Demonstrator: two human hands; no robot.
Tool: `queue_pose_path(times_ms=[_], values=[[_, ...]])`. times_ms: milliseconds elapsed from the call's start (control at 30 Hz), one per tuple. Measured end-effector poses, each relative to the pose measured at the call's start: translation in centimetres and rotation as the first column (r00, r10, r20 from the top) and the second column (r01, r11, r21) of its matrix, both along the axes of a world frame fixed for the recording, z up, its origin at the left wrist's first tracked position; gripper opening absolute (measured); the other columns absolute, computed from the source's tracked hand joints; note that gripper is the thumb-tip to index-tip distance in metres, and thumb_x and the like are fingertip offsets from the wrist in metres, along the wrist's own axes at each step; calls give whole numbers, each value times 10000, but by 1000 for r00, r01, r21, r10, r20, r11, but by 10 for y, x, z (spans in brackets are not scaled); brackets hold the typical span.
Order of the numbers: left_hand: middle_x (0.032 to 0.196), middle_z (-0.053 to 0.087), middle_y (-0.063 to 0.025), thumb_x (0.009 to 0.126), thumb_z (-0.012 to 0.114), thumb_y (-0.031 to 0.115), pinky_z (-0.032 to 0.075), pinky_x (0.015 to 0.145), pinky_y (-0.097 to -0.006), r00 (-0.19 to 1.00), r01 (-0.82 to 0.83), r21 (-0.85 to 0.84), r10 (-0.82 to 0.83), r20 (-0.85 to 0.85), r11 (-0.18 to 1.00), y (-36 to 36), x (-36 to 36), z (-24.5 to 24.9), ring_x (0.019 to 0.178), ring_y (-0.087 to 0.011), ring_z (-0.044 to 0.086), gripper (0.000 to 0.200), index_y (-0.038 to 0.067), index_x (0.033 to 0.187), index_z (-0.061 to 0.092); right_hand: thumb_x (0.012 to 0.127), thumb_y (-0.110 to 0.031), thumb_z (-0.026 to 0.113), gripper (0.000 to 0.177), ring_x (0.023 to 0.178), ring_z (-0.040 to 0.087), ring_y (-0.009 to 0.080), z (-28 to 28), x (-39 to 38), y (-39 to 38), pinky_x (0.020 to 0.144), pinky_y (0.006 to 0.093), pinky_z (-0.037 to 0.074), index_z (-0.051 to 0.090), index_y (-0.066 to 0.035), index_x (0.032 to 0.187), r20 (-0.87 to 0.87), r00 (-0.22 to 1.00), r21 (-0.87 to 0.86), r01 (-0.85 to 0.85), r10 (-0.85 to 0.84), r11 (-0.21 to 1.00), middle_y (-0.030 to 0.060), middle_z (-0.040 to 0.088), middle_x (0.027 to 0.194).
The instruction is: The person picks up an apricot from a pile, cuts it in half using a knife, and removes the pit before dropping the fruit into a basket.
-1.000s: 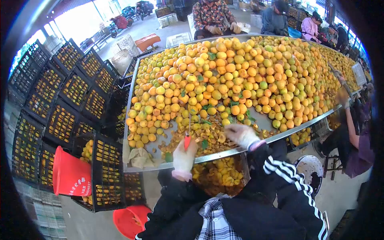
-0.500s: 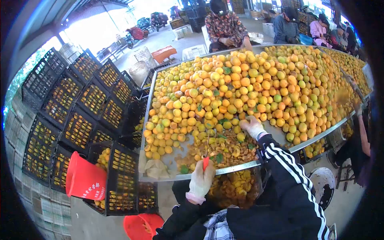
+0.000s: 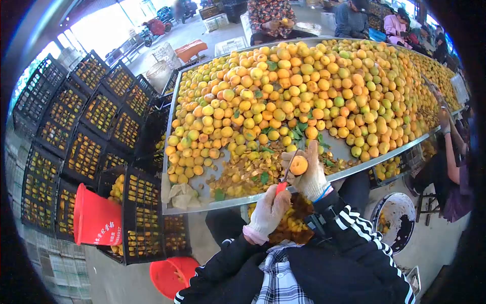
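Observation:
My left hand (image 3: 267,215), in a white glove, is closed around the red handle of a small knife (image 3: 281,188). Its thin blade points up and away from me, close against the left side of an orange apricot (image 3: 298,165). That apricot sits in my gloved right hand (image 3: 313,178), with fingers behind it. Both hands are over the near edge of a metal-rimmed table (image 3: 228,203). Beyond them rises a big heap of yellow-orange apricots (image 3: 283,101). Cut pieces and peelings (image 3: 243,169) with green leaves lie just left of my hands.
Black crates (image 3: 86,152) of fruit are stacked at left, beside a red bucket (image 3: 98,218). Another red bucket (image 3: 174,273) stands on the floor. A white basin (image 3: 397,223) is at right. Co-workers (image 3: 273,17) sit along the far side, and a person's arm (image 3: 450,147) reaches in at right.
My right hand has come back from the heap with an apricot, and the knife has moved right to meet it. The view has shifted somewhat.

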State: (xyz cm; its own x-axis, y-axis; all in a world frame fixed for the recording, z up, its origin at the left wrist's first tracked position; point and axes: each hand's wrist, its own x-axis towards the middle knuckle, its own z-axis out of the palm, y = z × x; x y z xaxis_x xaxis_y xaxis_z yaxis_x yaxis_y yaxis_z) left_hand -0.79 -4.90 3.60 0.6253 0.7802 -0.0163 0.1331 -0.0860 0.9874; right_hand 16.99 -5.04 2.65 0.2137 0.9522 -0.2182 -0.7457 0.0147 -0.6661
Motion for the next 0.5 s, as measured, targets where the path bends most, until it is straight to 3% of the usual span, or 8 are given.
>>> queue_pose_path(times_ms=[33, 67, 100, 167, 300, 367, 400, 500], values=[[776, 575, -27, 1018, 505, 255, 451, 642, -298, 1000, -3, 85, 4, -7, 996, -1, -1, 2, 702, -135, 537, 236, 35, 1052, 584, 1003, -677, 254, 793, 906, 649, 216, 11, -9, -1, 816, 330, 537, 593, 27, 1144, 60, 990, -82, 129, -124, 988, 112, 659, 1058], [768, 589, -55, 1029, 510, 232, 462, 647, -313, 1000, -2, 171, 4, -13, 985, -2, -1, 4, 697, -170, 561, 202, 36, 1033, 560, 1003, -677, 254, 793, 906, 649, 216, 9, -12, 0, 816, 330, 537, 593, 27, 1144, 56, 991, -82, 123, -119, 989, 112, 659, 1058], [768, 589, -55, 1029, 510, 232, 462, 647, -313, 1000, -4, 172, 6, -16, 985, -2, -3, 3, 697, -170, 561, 202, 36, 1033, 560, 945, -744, 282, 853, 869, 657, 215, 6, -13, 2, 767, 326, 540, 614, 28, 1086, 95, 989, -63, 115, -109, 991, 118, 672, 998], [785, 625, -114, 1015, 539, 238, 482, 663, -363, 993, -12, 256, 42, -111, 967, -1, -5, 0, 725, -277, 627, 207, 34, 1040, 563, 828, -879, 337, 975, 794, 672, 212, 2, -14, 4, 669, 318, 545, 656, 32, 971, 174, 980, -28, 104, -98, 994, 130, 698, 879], [831, 657, -165, 1002, 560, 271, 498, 686, -415, 980, -33, 277, 86, -182, 960, -3, -5, 5, 797, -375, 656, 234, 42, 1050, 559, 826, -895, 264, 1014, 764, 673, 204, 9, -17, 3, 689, 309, 544, 674, 27, 923, 255, 956, -16, 153, -144, 988, 139, 704, 871], [843, 668, -192, 994, 563, 300, 500, 688, -460, 965, -8, 267, 78, -252, 964, -2, -6, 2, 834, -419, 655, 264, 48, 1074, 548, 922, -801, 118, 984, 789, 653, 196, 14, -18, 1, 769, 330, 544, 667, 14, 961, 300, 949, -33, 115, -100, 993, 102, 681, 837], [843, 668, -192, 994, 563, 300, 500, 688, -460, 965, -5, 266, 74, -253, 964, -2, -7, 0, 834, -419, 655, 264, 48, 1074, 548, 922, -801, 118, 984, 789, 653, 196, 12, -17, -1, 769, 330, 544, 667, 14, 961, 300, 948, -34, 118, -103, 992, 102, 681, 837], [838, 667, -209, 985, 567, 313, 493, 671, -498, 933, 41, 334, 83, -349, 942, -2, -8, -10, 834, -450, 644, 282, 52, 1086, 535, 969, -738, 135, 926, 738, 636, 183, 5, -14, -7, 746, 323, 536, 666, 20, 945, 525, 849, 16, 64, -63, 998, 83, 659, 774]])
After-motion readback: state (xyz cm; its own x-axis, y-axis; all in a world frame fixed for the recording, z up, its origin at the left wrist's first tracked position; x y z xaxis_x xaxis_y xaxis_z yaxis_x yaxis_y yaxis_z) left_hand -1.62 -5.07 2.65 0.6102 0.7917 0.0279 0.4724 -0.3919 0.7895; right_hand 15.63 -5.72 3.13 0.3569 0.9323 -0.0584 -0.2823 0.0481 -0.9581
